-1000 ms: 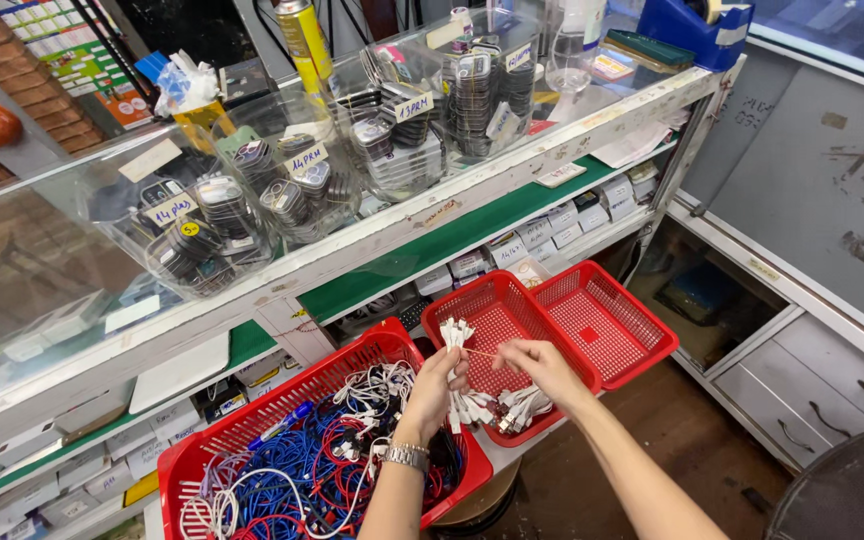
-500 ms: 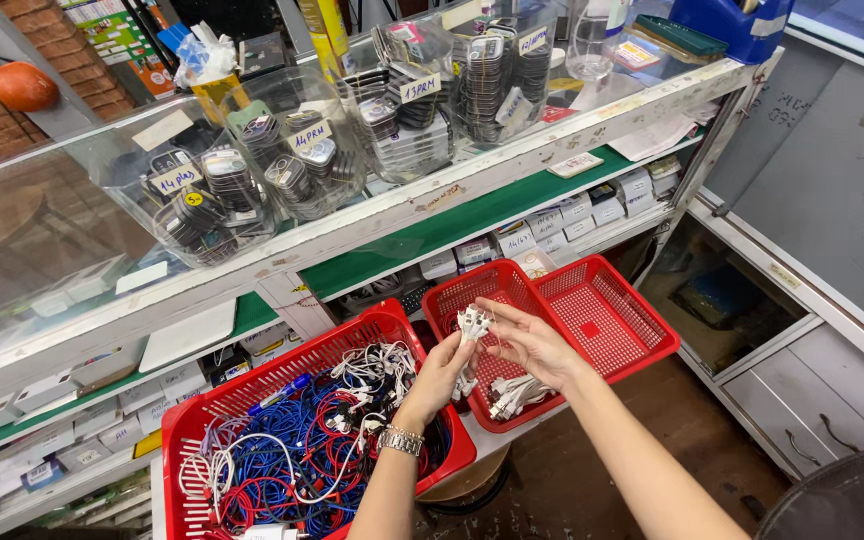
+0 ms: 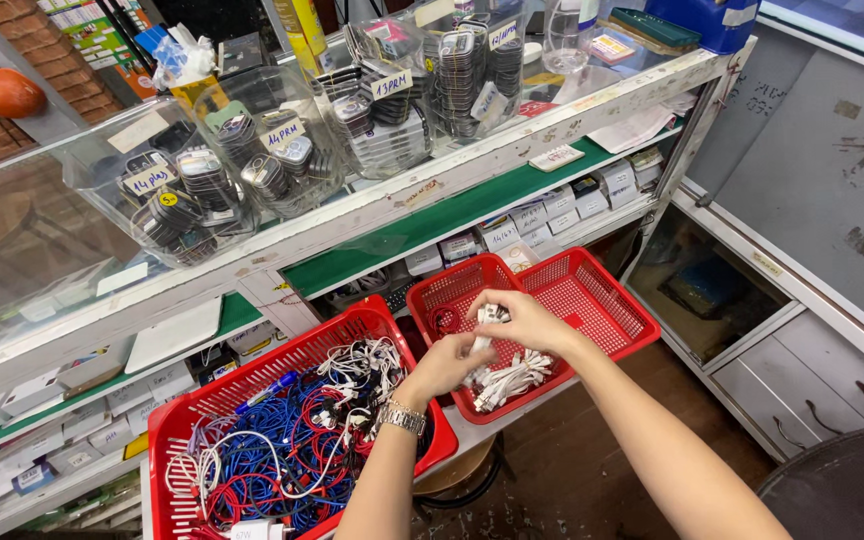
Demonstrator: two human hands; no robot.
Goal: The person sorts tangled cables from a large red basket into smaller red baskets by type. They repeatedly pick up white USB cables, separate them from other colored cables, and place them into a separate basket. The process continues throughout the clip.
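Note:
Both of my hands meet over a small red basket (image 3: 457, 290) and hold a coiled white cable (image 3: 490, 316). My right hand (image 3: 524, 320) grips its top from the right. My left hand (image 3: 447, 364), with a metal watch at the wrist, holds it from below. Under them a pile of coiled white cables (image 3: 508, 380) lies in that basket. A large red basket (image 3: 302, 350) to the left is full of tangled blue, red and white cables (image 3: 282, 440).
A second small red basket (image 3: 592, 295) stands to the right. Behind runs a glass counter (image 3: 432, 190) bearing clear plastic bins of packaged items (image 3: 202, 180). Shelves with small white boxes (image 3: 542, 215) sit beneath it. A grey cabinet (image 3: 812, 370) is on the right.
My hands have stayed together on the white cable over the small basket. The view has shifted slightly and the hands have dropped a little lower over the pile.

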